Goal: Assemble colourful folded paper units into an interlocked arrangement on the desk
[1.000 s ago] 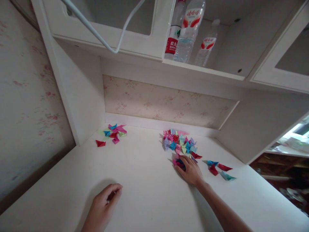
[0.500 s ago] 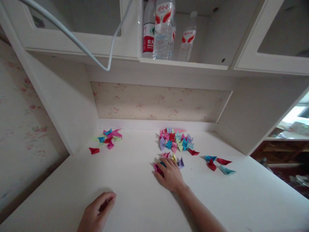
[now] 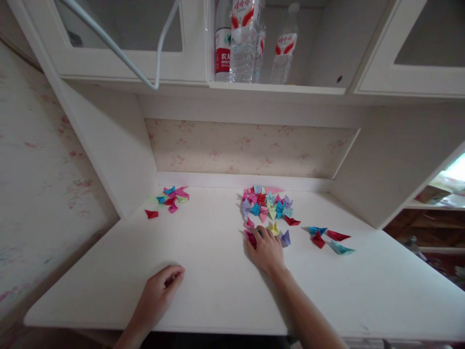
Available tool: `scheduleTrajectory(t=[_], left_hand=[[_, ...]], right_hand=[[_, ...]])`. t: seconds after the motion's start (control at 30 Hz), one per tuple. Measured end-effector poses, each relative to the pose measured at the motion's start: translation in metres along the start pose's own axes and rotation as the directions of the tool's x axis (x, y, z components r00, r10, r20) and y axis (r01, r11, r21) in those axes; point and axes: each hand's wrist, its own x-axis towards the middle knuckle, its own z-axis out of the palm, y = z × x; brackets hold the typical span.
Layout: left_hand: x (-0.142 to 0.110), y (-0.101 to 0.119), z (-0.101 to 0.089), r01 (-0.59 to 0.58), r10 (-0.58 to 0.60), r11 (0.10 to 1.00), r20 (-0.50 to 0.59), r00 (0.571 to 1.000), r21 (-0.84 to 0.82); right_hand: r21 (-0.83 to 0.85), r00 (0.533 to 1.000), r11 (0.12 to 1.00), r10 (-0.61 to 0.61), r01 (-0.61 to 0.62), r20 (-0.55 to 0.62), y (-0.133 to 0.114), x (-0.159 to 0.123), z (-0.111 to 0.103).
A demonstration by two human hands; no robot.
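Note:
My right hand [image 3: 268,249] lies low on the white desk with fingers curled over a few folded paper pieces. A magenta folded paper [image 3: 250,238] shows by the thumb, and a bit of blue under the fingers. Around the fingertips stand a pink folded paper [image 3: 249,223], a yellow folded paper [image 3: 273,229] and a purple folded paper [image 3: 286,238]. Just behind is a tight cluster of colourful folded papers [image 3: 264,213], with a red one [image 3: 291,221] at its right front. My left hand [image 3: 160,291] rests on the desk, fingers curled in, nothing visible in them.
Another small heap of folded papers [image 3: 174,198] lies at the back left, a red piece [image 3: 151,214] before it. Several more, including a teal one [image 3: 340,248], lie to the right. Plastic bottles [image 3: 244,53] stand on the shelf above; a white cable [image 3: 119,53] hangs in front.
My right hand slid left toward me, then back right and away, shifting the magenta, yellow and purple papers with it. The left hand stays curled. The view has shifted.

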Motion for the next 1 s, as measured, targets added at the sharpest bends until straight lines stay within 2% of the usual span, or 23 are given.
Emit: scheduleTrajectory(t=[0.2,0.43,0.6,0.83,0.93,1.0], left_hand=[[0.003,-0.002,-0.003,0.09,-0.091,0.995,-0.031,0.995,-0.043],[0.002,-0.007,0.001,0.079,-0.083,0.994,-0.047,0.995,-0.077],[0.0,-0.003,0.005,0.008,-0.009,1.0,-0.038,0.999,-0.012],[-0.004,0.002,0.008,-0.041,0.043,0.994,-0.015,0.999,0.097],[-0.003,0.0,0.006,-0.045,0.045,0.995,0.003,0.999,0.086],[-0.003,-0.001,0.005,-0.05,0.049,0.996,0.011,0.999,0.077]], right_hand=[[0.043,0.997,0.997,-0.057,0.059,-0.044,-0.008,0.0,-0.006],[0.098,0.991,0.993,-0.054,0.066,-0.119,-0.004,-0.003,-0.005],[0.14,0.985,0.987,-0.054,0.077,-0.166,0.002,-0.003,-0.001],[0.137,0.989,0.984,-0.099,0.114,-0.111,-0.007,0.011,0.008],[0.175,0.993,0.979,-0.092,0.104,-0.076,-0.024,0.027,0.008],[0.243,0.997,0.967,-0.074,0.076,-0.016,-0.044,0.043,0.009]])
